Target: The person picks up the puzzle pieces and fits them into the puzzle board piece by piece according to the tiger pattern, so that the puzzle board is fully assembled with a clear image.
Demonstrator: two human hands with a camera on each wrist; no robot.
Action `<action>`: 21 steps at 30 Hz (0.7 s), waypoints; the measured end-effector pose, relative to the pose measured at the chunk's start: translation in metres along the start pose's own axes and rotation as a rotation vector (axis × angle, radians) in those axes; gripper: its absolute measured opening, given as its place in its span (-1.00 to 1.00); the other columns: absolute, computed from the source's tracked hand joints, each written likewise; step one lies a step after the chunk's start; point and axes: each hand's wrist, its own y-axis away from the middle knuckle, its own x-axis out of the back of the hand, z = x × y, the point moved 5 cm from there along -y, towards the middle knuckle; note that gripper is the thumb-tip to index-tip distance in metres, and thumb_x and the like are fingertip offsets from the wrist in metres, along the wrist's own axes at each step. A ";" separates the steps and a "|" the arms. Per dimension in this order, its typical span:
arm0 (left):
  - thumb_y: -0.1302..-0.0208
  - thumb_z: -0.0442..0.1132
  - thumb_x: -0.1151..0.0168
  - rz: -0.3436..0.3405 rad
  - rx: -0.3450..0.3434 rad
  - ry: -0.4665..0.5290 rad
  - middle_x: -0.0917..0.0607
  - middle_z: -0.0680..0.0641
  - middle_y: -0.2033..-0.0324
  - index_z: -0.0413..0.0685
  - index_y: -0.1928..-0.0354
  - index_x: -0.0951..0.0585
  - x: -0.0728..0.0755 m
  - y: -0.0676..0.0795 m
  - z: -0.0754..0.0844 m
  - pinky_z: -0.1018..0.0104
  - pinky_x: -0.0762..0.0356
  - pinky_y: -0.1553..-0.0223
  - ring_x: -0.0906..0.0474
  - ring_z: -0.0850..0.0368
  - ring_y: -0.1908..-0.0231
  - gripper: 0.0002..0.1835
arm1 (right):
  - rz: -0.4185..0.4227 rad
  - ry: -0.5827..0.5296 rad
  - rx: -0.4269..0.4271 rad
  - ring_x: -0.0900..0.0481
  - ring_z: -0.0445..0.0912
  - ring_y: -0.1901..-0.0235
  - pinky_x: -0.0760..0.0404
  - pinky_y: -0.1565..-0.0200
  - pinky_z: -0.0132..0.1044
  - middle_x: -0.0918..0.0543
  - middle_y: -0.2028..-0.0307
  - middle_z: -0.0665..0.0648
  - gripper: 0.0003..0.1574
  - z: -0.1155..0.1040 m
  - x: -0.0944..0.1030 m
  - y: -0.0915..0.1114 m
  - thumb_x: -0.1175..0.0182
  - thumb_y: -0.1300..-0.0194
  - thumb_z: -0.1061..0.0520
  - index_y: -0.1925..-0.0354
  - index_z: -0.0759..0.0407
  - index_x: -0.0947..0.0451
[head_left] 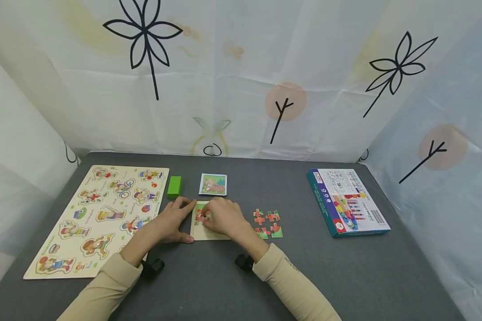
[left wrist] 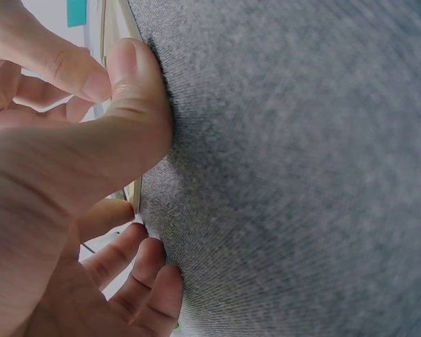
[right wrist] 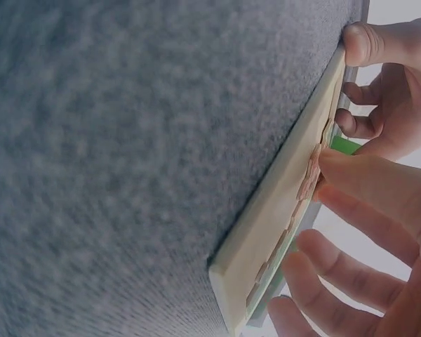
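Pale curtains (head_left: 241, 58) with black line-drawn flowers hang behind a dark grey table (head_left: 305, 276), where a small wooden puzzle tray (head_left: 209, 234) lies flat near the middle, between both hands. From where I stand, the left hand (head_left: 170, 223) rests at its left edge, thumb and forefinger spread, while the right hand (head_left: 224, 217) narrowly pinches a red puzzle piece (right wrist: 313, 167) over the tray. Loose pieces (head_left: 276, 231) lie just right of it, a picture card (head_left: 213, 184) and green block (head_left: 174, 187) beyond.
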 end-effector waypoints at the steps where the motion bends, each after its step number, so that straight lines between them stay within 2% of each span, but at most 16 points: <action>1: 0.00 0.00 -0.64 0.000 0.000 -0.001 -0.33 -0.36 -0.35 -0.29 -0.53 -0.26 0.000 0.000 0.000 -0.24 -0.46 -0.23 -0.35 -0.35 -0.24 0.12 | -0.002 -0.004 0.001 -0.68 -0.17 0.18 -0.60 0.39 -0.29 -0.78 0.00 -0.03 -0.74 0.000 0.000 0.000 -0.42 -0.30 -0.02 0.05 -0.06 -0.81; 6: 0.00 0.00 -0.64 -0.005 0.004 -0.001 -0.32 -0.36 -0.36 -0.29 -0.53 -0.25 0.001 0.000 0.000 -0.25 -0.46 -0.23 -0.34 -0.36 -0.25 0.13 | -0.020 -0.010 -0.006 -0.48 -0.25 0.42 -0.38 0.55 -0.39 -0.79 0.00 -0.03 -0.77 -0.002 -0.001 0.000 -0.40 -0.32 -0.01 0.07 -0.06 -0.82; 9: 0.00 -0.01 -0.64 -0.007 0.007 0.001 -0.31 -0.36 -0.36 -0.29 -0.53 -0.25 0.001 0.000 0.000 -0.25 -0.45 -0.23 -0.34 -0.36 -0.26 0.12 | -0.027 -0.015 -0.011 -0.41 -0.26 0.48 -0.33 0.57 -0.40 -0.80 0.00 -0.03 -0.77 -0.001 -0.001 -0.001 -0.39 -0.33 -0.01 0.06 -0.06 -0.82; 21: 0.00 -0.01 -0.64 -0.007 0.012 0.002 -0.31 -0.37 -0.36 -0.29 -0.53 -0.25 0.000 0.000 0.001 -0.25 -0.44 -0.23 -0.34 -0.34 -0.24 0.12 | -0.042 0.002 -0.005 -0.50 -0.20 0.35 -0.41 0.49 -0.35 -0.78 -0.01 -0.03 -0.70 0.003 0.003 0.004 -0.43 -0.26 0.00 0.02 -0.09 -0.79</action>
